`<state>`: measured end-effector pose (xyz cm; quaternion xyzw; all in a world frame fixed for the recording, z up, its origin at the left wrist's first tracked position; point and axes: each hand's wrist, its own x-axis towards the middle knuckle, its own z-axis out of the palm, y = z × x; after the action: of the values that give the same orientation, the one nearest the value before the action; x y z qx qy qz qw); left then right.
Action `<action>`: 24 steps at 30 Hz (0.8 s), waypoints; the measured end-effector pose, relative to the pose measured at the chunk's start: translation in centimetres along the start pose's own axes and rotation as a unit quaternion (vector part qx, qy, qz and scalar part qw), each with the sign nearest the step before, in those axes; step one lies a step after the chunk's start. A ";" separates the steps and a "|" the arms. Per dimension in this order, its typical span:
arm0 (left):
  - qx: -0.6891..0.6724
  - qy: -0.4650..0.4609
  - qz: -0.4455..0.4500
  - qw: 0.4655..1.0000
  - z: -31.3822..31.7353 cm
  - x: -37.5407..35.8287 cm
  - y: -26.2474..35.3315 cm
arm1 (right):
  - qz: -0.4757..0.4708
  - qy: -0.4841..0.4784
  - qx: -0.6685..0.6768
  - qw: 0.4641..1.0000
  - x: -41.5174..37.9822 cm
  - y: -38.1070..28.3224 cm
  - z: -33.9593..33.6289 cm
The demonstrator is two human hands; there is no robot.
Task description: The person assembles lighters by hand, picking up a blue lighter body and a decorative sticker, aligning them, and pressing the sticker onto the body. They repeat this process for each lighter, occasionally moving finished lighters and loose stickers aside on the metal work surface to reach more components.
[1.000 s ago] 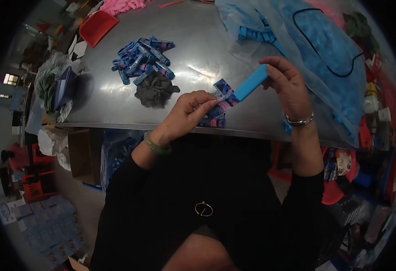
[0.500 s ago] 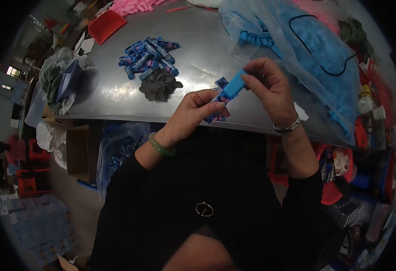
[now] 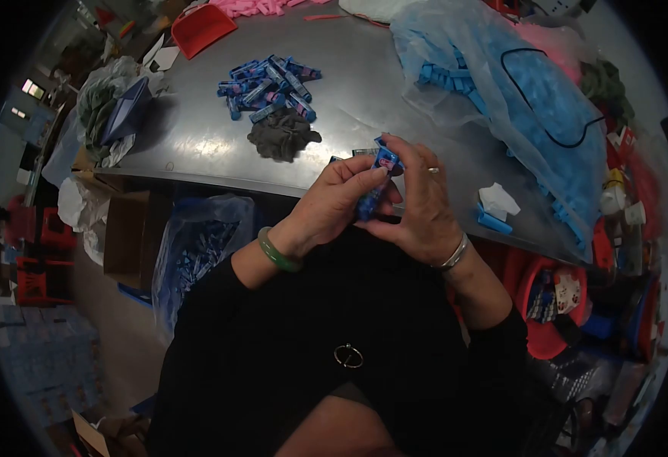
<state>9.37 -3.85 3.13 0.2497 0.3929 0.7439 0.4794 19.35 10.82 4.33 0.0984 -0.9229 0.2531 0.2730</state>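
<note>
Close over the front edge of the metal table, my left hand (image 3: 332, 196) pinches a small blue printed box (image 3: 385, 161), thumb across its face. My right hand (image 3: 427, 209) curls around the same box from the right, fingertips at its top end and thumb near its lower end. The box's top flap stands up; much of its body is hidden by fingers. Beyond my hands lies a pile of similar slim blue boxes (image 3: 269, 85), with a crumpled dark grey cloth (image 3: 284, 135) against its near side.
A clear plastic bag (image 3: 516, 99) of light blue pieces covers the table's right side. White paper (image 3: 499, 199) lies over a light blue piece (image 3: 494, 222) near the edge. A red dustpan (image 3: 203, 29) sits at back left. Below hangs a bag of blue boxes (image 3: 204, 251).
The light blue block that my right hand held at the box's open end no longer shows. My right hand has moved down and left, closing around the box. The view has shifted slightly.
</note>
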 end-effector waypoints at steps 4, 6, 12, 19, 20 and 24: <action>-0.023 -0.003 -0.009 1.000 0.3 -0.4 0.1 | -0.004 0.012 0.027 1.000 0.2 -0.3 0.2; -0.043 -0.009 -0.008 0.999 0.2 -0.5 0.0 | -0.017 -0.005 0.039 0.999 0.3 -0.4 0.0; -0.078 -0.020 0.009 0.997 -0.2 -1.0 -0.1 | -0.028 -0.017 0.037 0.999 0.4 -0.5 0.7; 0.003 -0.007 0.056 0.998 -1.2 -1.5 0.4 | 0.000 -0.031 0.068 0.997 0.5 1.5 -0.1; 0.009 -0.003 0.059 0.998 -1.3 -1.5 0.4 | 0.023 -0.032 0.076 0.996 0.3 2.2 0.0; 0.051 0.024 0.074 0.996 -2.6 -1.5 0.6 | 0.103 -0.045 -0.024 0.993 -2.4 7.3 1.2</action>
<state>7.79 -6.28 2.14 0.2843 0.4220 0.7620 0.4006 18.49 16.52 -0.85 0.0077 -0.9452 0.2532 0.2059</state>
